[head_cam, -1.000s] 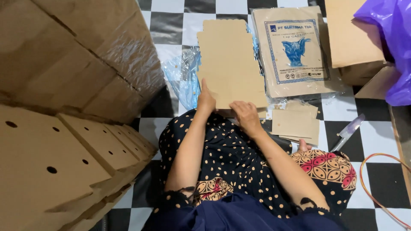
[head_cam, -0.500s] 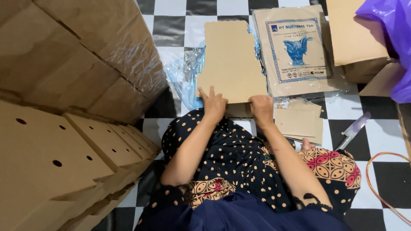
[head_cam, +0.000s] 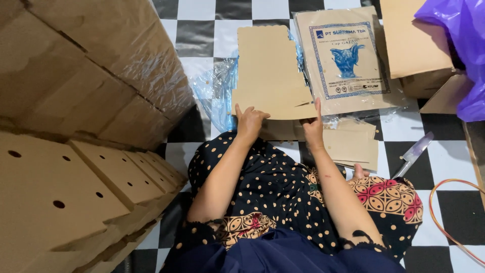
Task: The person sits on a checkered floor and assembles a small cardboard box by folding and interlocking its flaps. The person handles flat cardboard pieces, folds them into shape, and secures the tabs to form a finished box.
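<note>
Cardboard sheet (head_cam: 270, 71), flat and die-cut, lies on the checkered floor (head_cam: 202, 10) at about twelve o'clock from the seated person's lap, its near edge reaching both hands. The left hand (head_cam: 248, 121) rests on that near edge at the sheet's seven o'clock corner, fingers spread flat and pressing down rather than curled around anything. The right hand (head_cam: 313, 129) sits at the sheet's five o'clock corner, index finger stretched straight up along the cardboard while the other fingers (head_cam: 309, 136) are bent loosely against it; whether they pinch the edge cannot be told.

Beneath and beside the sheet, at its nine o'clock, crumpled clear plastic wrap (head_cam: 214, 93) spreads over the tiles. At three o'clock of the sheet lies a wrapped pack of brown paper (head_cam: 346, 60) with a blue printed label, touching or slightly overlapping the sheet's right edge. More flat cardboard pieces (head_cam: 353, 144) are stacked just beside the right hand, at its four o'clock. A knife (head_cam: 413, 153) with a pale handle lies on the floor farther right, and an orange cord (head_cam: 442, 217) curves near the frame's four o'clock edge. Folded boxes with round holes (head_cam: 76, 197) are stacked at eight o'clock, under large plastic-wrapped cartons (head_cam: 91, 65). A purple bag (head_cam: 462, 45) hangs at two o'clock.
</note>
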